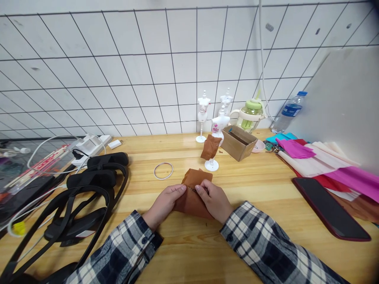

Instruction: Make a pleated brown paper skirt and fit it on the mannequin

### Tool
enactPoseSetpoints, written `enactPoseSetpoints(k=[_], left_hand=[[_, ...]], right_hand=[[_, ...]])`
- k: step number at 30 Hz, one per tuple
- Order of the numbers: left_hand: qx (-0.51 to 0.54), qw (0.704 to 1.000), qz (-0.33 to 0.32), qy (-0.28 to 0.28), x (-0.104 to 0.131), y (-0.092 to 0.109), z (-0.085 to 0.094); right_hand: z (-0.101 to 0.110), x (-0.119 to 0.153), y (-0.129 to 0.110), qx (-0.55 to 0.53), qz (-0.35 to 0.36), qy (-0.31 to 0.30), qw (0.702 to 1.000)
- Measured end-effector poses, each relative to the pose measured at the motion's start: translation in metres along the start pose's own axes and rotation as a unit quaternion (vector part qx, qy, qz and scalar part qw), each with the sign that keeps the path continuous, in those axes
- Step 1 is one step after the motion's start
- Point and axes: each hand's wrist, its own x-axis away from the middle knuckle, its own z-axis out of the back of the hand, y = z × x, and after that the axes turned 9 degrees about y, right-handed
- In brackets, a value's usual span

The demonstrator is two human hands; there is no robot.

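A folded piece of brown cloth (pixel 194 203) is held between my two hands, just above the wooden table. My left hand (pixel 166 203) pinches its left side between thumb and fingers. On the right side, my right hand (pixel 215 199) has thumb and fingers closed on the same cloth. Something small and thin shows on the cloth between the thumbs, too small to make out. Beyond the hands stands a small white dress form (pixel 218 124) with a piece of brown cloth (pixel 211 147) on its lower part. A thin hoop (pixel 163 179) lies left of it.
Two more dress forms (pixel 203 110), a cardboard box (pixel 239 144), a green-lidded jug (pixel 251 118) and a water bottle (pixel 288 114) stand at the back. Coloured cloths (pixel 334 165) and a phone (pixel 330 209) lie right. Black headsets (pixel 85 213) and cables lie left.
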Motion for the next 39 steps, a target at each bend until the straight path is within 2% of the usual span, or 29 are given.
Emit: enactPoseSetpoints(k=[9,18,30,36,39], left_hand=[[-0.02,1.0,-0.007,-0.02,0.002,0.003,-0.003],[-0.034,0.999,-0.005,0.011,0.002,0.002,-0.003],[-0.088,0.995,-0.027,-0.035,-0.002,-0.003,-0.001],[-0.102,0.994,-0.03,-0.034,-0.002,-0.001,-0.002],[-0.101,0.994,-0.028,-0.039,-0.001,-0.001,-0.002]], right_hand=[[0.001,0.0,0.001,-0.019,-0.002,0.002,1.0],[0.006,-0.002,0.0,0.005,0.005,-0.015,1.0],[0.001,0.001,-0.004,0.034,0.019,-0.006,0.999],[-0.002,0.001,-0.003,0.089,0.02,-0.008,0.996],[-0.004,0.0,-0.001,0.08,0.021,-0.003,0.997]])
